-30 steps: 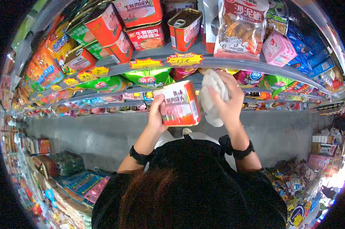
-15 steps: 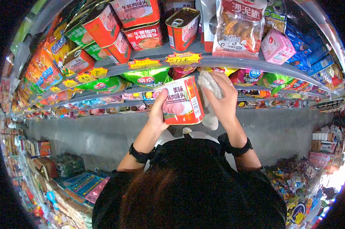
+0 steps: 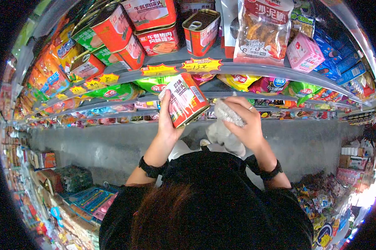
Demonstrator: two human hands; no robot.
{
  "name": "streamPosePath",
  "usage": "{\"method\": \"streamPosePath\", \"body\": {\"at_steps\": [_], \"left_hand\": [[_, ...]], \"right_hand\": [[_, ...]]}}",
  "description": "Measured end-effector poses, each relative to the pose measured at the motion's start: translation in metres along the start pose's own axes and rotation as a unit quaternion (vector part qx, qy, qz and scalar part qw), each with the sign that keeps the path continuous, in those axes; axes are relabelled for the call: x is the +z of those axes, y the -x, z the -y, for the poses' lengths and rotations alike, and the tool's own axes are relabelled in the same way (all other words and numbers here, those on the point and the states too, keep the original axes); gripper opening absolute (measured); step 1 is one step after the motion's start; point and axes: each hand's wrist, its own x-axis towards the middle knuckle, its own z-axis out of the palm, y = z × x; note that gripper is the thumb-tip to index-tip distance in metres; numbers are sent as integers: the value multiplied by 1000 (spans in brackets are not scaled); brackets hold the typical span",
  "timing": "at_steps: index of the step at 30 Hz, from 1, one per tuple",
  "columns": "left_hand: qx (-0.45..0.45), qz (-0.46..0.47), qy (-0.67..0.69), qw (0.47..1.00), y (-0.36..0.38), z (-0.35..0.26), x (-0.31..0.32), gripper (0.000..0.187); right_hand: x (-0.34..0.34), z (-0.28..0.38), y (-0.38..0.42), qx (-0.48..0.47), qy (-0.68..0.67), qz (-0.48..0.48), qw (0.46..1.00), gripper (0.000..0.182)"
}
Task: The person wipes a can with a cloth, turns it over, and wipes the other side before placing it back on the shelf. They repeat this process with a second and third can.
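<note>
My left hand (image 3: 168, 123) is closed around a red and white can of luncheon meat (image 3: 187, 100), held tilted in front of the shelves. Its thumb lies along the can's printed side. My right hand (image 3: 247, 121) grips a crumpled grey-white cloth (image 3: 228, 113), part of which hangs down below the fingers. The cloth is a little to the right of the can, apart from it. On the shelf above stand more luncheon meat cans, among them a single red can (image 3: 201, 34) with a pull-ring top.
A grey shelf edge (image 3: 254, 71) with yellow price tags (image 3: 201, 65) runs across ahead. A red snack pouch (image 3: 263, 31), a pink box (image 3: 305, 52) and blue packs stand at its right. Bagged snacks fill lower shelves. Cartons and goods lie on both sides behind me.
The can in my left hand has tilted and shifted slightly left. My right hand and the cloth have moved down and right, away from the can.
</note>
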Motion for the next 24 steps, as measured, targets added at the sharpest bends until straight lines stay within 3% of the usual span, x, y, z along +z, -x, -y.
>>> {"method": "streamPosePath", "body": {"at_steps": [2, 3, 6, 9, 12, 16, 18, 20, 21, 24], "left_hand": [[0, -9, -8, 1000, 1, 4, 3, 41], [-11, -7, -16, 1000, 1, 7, 4, 41], [-33, 67, -35, 997, 1, 14, 14, 44], [-70, 90, -24, 993, 8, 18, 27, 44], [-63, 36, -10, 997, 9, 20, 25, 43], [-76, 53, 23, 995, 7, 18, 14, 41], [-54, 53, 11, 997, 11, 16, 17, 42], [-53, 59, -18, 997, 15, 7, 24, 44], [-34, 14, -28, 999, 14, 8, 25, 45], [-54, 14, -22, 998, 11, 6, 23, 41]], "right_hand": [[11, 8, 0, -11, 107, -143, 984, 44], [24, 2, 6, -95, 139, -180, 969, 49], [47, 12, 16, -269, 341, -94, 896, 45], [60, -4, 14, -329, 327, -126, 877, 40], [46, -9, 11, -286, 356, -159, 875, 43], [35, -8, 1, -212, 351, -217, 886, 43], [40, -12, 1, -231, 340, -241, 879, 41], [48, -11, 8, -197, 325, -194, 904, 43], [54, -15, 12, -222, 333, -162, 902, 40], [67, -12, 21, -276, 325, -78, 901, 41]]}}
